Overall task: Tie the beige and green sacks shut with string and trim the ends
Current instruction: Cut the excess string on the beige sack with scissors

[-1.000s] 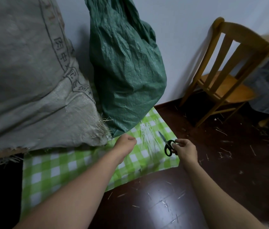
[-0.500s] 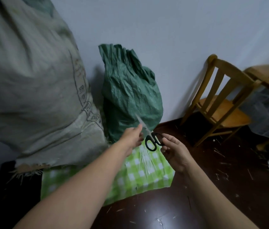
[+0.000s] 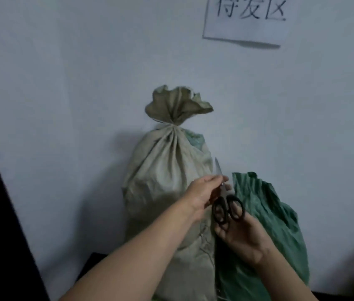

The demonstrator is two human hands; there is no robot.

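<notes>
Sack bases out of view below; sign (image 3: 243, 20) cropped at top. Beige sack (image 3: 165, 170) stands against the wall (image 3: 63, 83), neck cinched with string (image 3: 160, 123); green sack (image 3: 265, 203) touches its right side, mouth crumpled loose. Left hand (image 3: 202, 192) pinches the scissors (image 3: 228, 210) by the blades and right hand (image 3: 243, 235) grips the handles, in front of both sacks.

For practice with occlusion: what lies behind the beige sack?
Behind the beige sack stands the pale wall, and a green patch peeks out just below its tied neck. Whether that patch belongs to the green sack cannot be told; the sack covers the rest.
</notes>
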